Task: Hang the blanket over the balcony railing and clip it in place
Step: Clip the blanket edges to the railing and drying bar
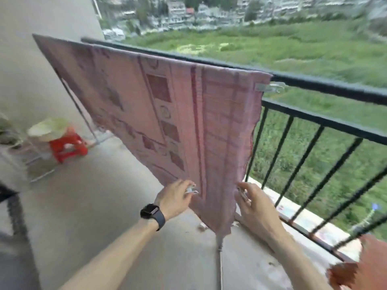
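Observation:
A pink patterned blanket (167,105) hangs over the dark balcony railing (326,84) and drapes down on the near side. A clear clip (270,87) sits at its upper right corner on the rail. My left hand (176,197), with a black watch on the wrist, is at the blanket's lower edge with a pale clip (191,189) in its fingers. My right hand (254,204) touches the blanket's lower right edge and holds another clip (244,194). The picture is blurred.
A red plastic stool (68,146) with a pale basin on it stands at the left by the wall. A thin metal rack leg (219,264) stands below the blanket. The railing's bars (301,162) run along the right, with a long drop to green ground beyond.

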The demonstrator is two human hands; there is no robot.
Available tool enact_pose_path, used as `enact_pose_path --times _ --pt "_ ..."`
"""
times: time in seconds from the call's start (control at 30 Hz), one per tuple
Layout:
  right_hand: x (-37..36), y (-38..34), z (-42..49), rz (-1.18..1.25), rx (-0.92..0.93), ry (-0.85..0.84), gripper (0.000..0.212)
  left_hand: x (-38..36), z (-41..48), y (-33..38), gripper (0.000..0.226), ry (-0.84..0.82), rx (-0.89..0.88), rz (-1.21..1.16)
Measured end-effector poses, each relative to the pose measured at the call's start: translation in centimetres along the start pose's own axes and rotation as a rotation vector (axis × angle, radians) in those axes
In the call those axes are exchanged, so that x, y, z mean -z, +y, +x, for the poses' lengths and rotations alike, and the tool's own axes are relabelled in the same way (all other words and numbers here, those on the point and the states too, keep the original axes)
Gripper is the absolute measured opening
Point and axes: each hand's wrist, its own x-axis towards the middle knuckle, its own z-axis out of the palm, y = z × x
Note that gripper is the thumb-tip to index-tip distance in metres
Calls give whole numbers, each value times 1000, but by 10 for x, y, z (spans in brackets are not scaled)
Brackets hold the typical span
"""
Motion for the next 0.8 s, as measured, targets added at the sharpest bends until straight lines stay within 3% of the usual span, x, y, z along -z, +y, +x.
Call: enact_pose_path --times 0.2,0.33,0.4,0.53,0.8 --pt "-56 -111 58 -87 461 -70 28 82 -53 -79 61 327 261 60" --pt "-93 -192 91 -55 733 -34 27 152 -71 -126 31 464 367 291" --pt "-113 -230 109 -44 800 12 22 186 -72 -153 23 507 396 383" --pt "-150 -302 150 -53 908 36 27 248 -56 -206 28 567 434 442" --pt "-219 -417 248 -85 917 98 35 349 -6 -315 37 639 411 437"
